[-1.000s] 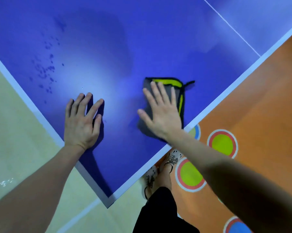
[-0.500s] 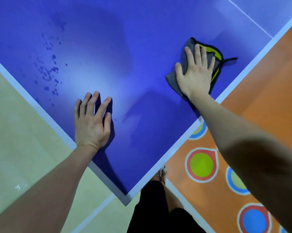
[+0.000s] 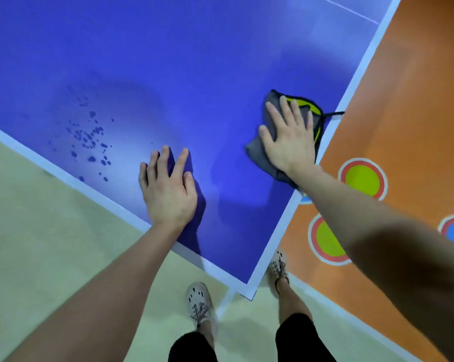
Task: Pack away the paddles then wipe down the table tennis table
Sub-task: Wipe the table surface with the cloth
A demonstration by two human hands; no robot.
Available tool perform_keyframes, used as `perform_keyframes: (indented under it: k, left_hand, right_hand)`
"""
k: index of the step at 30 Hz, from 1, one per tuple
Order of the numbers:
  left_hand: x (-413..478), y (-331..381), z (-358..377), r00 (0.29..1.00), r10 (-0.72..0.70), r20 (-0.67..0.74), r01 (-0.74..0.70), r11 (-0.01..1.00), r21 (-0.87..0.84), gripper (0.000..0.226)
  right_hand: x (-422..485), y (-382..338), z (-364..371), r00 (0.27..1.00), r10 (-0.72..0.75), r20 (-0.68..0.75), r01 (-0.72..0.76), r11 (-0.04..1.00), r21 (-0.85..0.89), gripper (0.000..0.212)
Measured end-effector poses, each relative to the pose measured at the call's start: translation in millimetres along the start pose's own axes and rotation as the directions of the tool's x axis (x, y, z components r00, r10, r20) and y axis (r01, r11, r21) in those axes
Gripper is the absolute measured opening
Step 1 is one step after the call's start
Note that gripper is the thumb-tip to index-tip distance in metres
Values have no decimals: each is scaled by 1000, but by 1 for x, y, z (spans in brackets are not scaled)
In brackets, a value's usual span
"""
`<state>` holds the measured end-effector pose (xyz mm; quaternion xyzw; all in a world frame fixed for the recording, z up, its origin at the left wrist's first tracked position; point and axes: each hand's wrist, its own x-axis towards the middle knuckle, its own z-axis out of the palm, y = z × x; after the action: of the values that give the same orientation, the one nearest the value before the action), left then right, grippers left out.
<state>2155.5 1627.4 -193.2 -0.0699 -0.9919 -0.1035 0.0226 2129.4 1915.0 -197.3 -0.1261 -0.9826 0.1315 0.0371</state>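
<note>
wiping stroke: the right hand (image 3: 289,142) is pressing a grey and yellow cloth (image 3: 257,150) flat against the blue table (image 3: 168,61), with fingers straight and slightly spread and none curling round the fabric.
bracing hand: the left hand (image 3: 169,194) is lying palm-down on the table near its end edge, fingers spread and holding nothing.
cloth position: the cloth is sitting just beside the white border (image 3: 351,82) on the person's right, and its black strap (image 3: 333,114) is reaching across that border toward the orange floor (image 3: 408,100).
paddles: none are showing in this view.
risk, cloth: the palm is only pressing, not gripping, so a stroke running further outward is likely to be pushing the cloth off the side; the overhanging strap is adding to that chance.
risk, coverage: the droplets (image 3: 90,137) are lying well apart from the cloth, beyond the left hand, so strokes staying on the right side are probably leaving them unwiped.
risk, smearing: the left palm is resting on the surface being cleaned and may be leaving marks there.
change, cloth: compared with half a second ago, the right hand and cloth are appearing closer to the near corner; the strap, then lying on the blue, is now crossing the white.
change, left hand: it is staying planted beside the droplets, which are looking unchanged.
change, view: the camera is pointing lower, so both shoes (image 3: 198,301) are now showing.
</note>
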Motion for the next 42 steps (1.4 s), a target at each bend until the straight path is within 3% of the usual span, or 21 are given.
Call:
perform_keyframes:
  k: [2, 5, 8, 10, 12, 14, 17, 19, 21, 27, 30, 32, 34, 39, 41, 42]
  left_hand:
    - [4, -15, -12, 989, 95, 110, -91, 995, -40, 57]
    - [12, -58, -47, 901, 280, 332, -239, 958, -161, 82]
    - [11, -97, -76, 824, 272, 496, -320, 947, 11, 133]
    - [12, -110, -82, 763, 226, 605, -386, 911, 145, 149]
    - [11, -116, -80, 745, 210, 633, -423, 882, 205, 145]
    - [9, -118, -72, 775, 248, 581, -451, 862, 233, 138]
    - [3, -121, -62, 814, 274, 513, -459, 844, 277, 140]
    - [4, -125, -59, 810, 289, 510, -475, 834, 281, 145]
    - [5, -128, -61, 802, 299, 517, -487, 829, 275, 151]
    - [14, -115, -79, 748, 249, 615, -495, 827, 266, 139]
    - [21, -114, -83, 739, 253, 624, -490, 837, 242, 122]
    - [23, -113, -83, 742, 253, 621, -488, 839, 241, 115]
    - [21, -113, -82, 744, 266, 613, -495, 835, 238, 113]
    - [21, -121, -77, 760, 297, 578, -480, 856, 191, 114]
    - [20, -119, -80, 755, 286, 590, -474, 860, 189, 113]
    - [19, -117, -81, 759, 278, 588, -468, 862, 196, 112]
  right_hand:
    - [5, -10, 6, 993, 114, -37, -115, 993, -19, 69]
    - [-47, -84, 20, 987, 140, -83, -143, 989, -36, 68]
    - [-138, -178, 39, 999, -31, -26, 31, 999, -17, 66]
    - [-198, -205, 42, 986, -153, 67, 153, 988, 10, 64]
    - [-232, -184, 37, 973, -214, 91, 214, 977, 6, 62]
    - [-238, -137, 25, 982, -170, 78, 173, 984, -30, 62]
    - [-230, -88, 11, 995, 89, 41, -83, 990, -115, 64]
    - [-213, -102, 17, 976, 217, -11, -216, 965, -148, 68]
    - [-183, -144, 30, 966, 255, -50, -259, 957, -133, 71]
    - [-145, -223, 52, 987, 157, -23, -158, 986, -52, 69]
    - [-205, -196, 43, 999, -46, 29, 47, 998, -29, 65]
    - [-234, -153, 34, 994, -105, 39, 105, 995, 6, 63]
    - [-225, -102, 23, 996, -82, 32, 82, 997, 1, 63]
    - [-122, -27, 1, 980, 198, -14, -199, 977, -79, 70]
    - [-126, -54, 8, 989, 145, -5, -145, 984, -101, 71]
    - [-142, -77, 12, 999, 47, 17, -45, 993, -111, 71]
